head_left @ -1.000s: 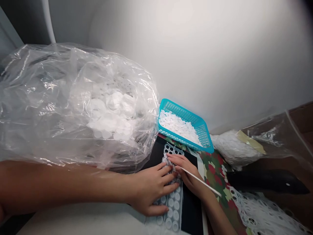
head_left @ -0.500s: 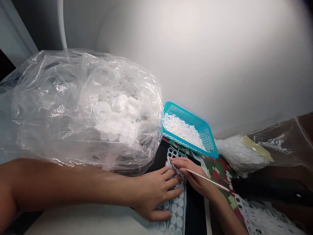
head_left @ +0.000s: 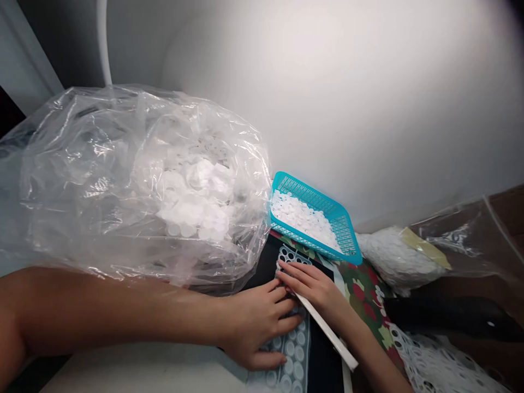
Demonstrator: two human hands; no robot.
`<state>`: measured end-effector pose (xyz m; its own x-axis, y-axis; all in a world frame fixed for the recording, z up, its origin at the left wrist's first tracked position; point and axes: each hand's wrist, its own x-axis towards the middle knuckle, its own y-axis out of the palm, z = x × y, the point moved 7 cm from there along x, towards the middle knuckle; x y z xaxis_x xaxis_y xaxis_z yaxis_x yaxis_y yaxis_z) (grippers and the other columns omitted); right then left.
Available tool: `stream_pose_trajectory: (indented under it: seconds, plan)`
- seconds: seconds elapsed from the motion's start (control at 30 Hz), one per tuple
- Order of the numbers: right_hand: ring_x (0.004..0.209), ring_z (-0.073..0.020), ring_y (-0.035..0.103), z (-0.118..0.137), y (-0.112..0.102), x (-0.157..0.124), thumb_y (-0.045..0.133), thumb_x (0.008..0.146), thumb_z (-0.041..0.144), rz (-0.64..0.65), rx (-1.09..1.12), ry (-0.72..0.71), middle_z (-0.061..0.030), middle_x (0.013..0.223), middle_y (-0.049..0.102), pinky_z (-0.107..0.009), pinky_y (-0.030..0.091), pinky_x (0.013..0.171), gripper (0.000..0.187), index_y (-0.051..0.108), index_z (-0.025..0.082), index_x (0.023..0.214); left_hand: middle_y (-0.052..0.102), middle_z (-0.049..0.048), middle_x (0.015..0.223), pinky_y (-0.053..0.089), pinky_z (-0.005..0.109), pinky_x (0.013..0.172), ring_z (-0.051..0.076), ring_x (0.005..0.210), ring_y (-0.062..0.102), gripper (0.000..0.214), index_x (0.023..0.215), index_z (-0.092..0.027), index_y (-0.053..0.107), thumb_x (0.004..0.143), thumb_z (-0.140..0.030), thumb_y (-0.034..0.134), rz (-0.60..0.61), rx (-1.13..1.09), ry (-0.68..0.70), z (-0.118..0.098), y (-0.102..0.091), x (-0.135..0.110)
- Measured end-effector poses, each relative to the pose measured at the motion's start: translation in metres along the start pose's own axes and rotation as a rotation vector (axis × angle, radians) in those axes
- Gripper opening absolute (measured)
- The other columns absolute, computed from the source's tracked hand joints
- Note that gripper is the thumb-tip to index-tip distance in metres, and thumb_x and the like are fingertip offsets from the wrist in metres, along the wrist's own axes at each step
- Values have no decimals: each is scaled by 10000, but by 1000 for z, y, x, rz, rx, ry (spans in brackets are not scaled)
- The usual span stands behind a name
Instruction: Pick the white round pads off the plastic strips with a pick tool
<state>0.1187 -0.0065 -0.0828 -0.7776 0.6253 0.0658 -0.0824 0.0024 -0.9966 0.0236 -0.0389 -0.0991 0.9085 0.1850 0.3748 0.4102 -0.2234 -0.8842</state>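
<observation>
Fingers (head_left: 282,322) of the left hand (head_left: 254,327) lie slightly apart and flat across a white punched sheet (head_left: 294,362) set with round white discs (head_left: 290,348), pressing on its middle. The right hand (head_left: 315,286) rests just above, with its fingers (head_left: 292,275) close together and their tips on the upper part of the sheet, where open holes show black. A thin white stick (head_left: 327,333) runs from under the right hand toward the lower right, but I cannot tell whether those fingers are clamped on it. The sheet lies on a black mat (head_left: 323,371) over a camouflage-print cloth (head_left: 362,297). Just beyond it sits a blue plastic basket (head_left: 346,232) heaped with loose white discs, and touching the basket is a big clear plastic bag (head_left: 82,164) of more discs, with the left forearm along its lower edge. To the right are a white bundle (head_left: 393,256) with yellow tape (head_left: 423,248), a long black object (head_left: 450,314) and a lacy white punched scrap (head_left: 434,363).
</observation>
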Motion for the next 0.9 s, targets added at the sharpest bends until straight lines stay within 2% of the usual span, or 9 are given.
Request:
stream_pose_trajectory:
  seconds: [0.1,0.23,0.33,0.47,0.57,0.63,0.73,0.9]
  plan:
    - [1185,-225,534,-4,3,-3,434,934,213,-63,45,15,-79,1357,512,-395,498,950,435,417,233,1369,601,144,1115,243,483,1067,315,1045,509,605,1281,-82,470,835,-490,451,-2,8,1,0,0,0]
    - [1149,-194,562,-17,-9,-14,367,937,140,-303,206,150,-62,1268,589,-358,498,942,418,449,246,1333,466,176,1337,236,467,1080,349,1216,423,635,1316,-80,438,837,-498,438,3,21,-7,-1,-2,-1]
    - [1086,-209,599,-31,-32,-26,388,930,160,-498,252,296,-58,1197,628,-364,512,901,365,525,255,1255,367,172,1426,229,460,1091,351,1297,348,640,1351,-86,399,852,-486,429,26,11,-15,-1,-3,-3]
    - [1016,-230,632,-57,-74,-47,379,948,242,-800,103,529,-87,1186,632,-413,510,886,336,542,225,1241,366,172,1430,251,469,1085,352,1304,348,643,1361,-92,393,850,-478,448,34,-13,-24,-1,-5,-3]
    - [1158,-262,552,-67,-89,-46,413,937,276,-776,-57,528,-90,1258,588,-458,436,982,313,588,221,1191,373,173,1427,259,468,1086,346,1302,357,644,1360,-94,397,847,-479,455,26,-21,-22,0,-5,-3]
    - [1184,-267,527,-71,-90,-46,430,930,282,-761,-92,539,-91,1299,546,-450,439,977,300,610,224,1164,378,167,1425,264,466,1087,342,1303,357,641,1358,-98,400,849,-485,443,23,-19,-25,0,-4,-3]
    - [1173,-260,529,-65,-82,-46,440,923,257,-743,-75,526,-95,1281,539,-427,455,956,309,599,226,1186,374,179,1424,248,470,1097,351,1309,345,639,1351,-76,404,850,-472,419,15,17,-20,-2,-2,-4]
    - [1211,-257,499,-54,-60,-43,423,927,220,-639,0,450,-73,1289,551,-466,389,1028,336,555,249,1235,353,262,1406,207,432,1120,373,1309,337,696,1320,25,404,835,-475,407,-21,138,-41,-4,-2,-3]
